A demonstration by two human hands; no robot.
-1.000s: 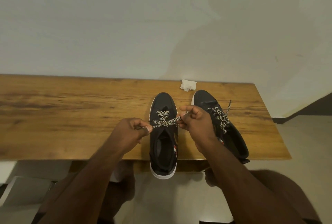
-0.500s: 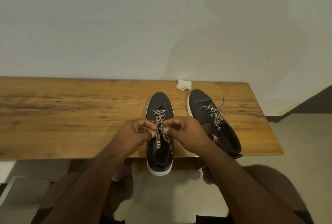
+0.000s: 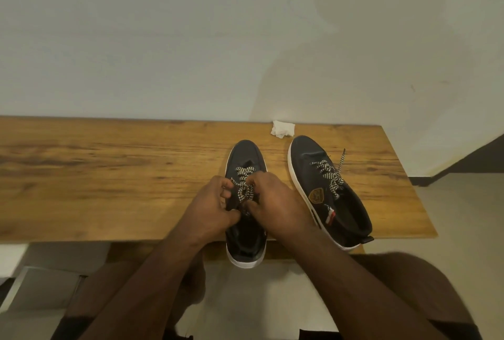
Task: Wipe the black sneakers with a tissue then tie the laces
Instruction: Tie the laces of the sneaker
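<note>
Two black sneakers with white soles stand on a wooden table (image 3: 109, 176). The left sneaker (image 3: 246, 157) points away from me, its heel hanging over the front edge. My left hand (image 3: 211, 208) and my right hand (image 3: 275, 203) meet over its tongue, each pinching the black-and-white laces (image 3: 244, 189) close together. The right sneaker (image 3: 324, 189) lies angled to the right, its laces (image 3: 328, 176) loose, one end trailing out on the table. A crumpled white tissue (image 3: 283, 129) lies by the wall behind the sneakers.
A pale wall rises right behind the table. The table's right edge ends just past the right sneaker, with floor beyond it. My knees and a pale floor show under the front edge.
A second ago my hands pulled the lace ends apart sideways. They have since come together over the left sneaker's tongue, and the laces are bunched between my fingers.
</note>
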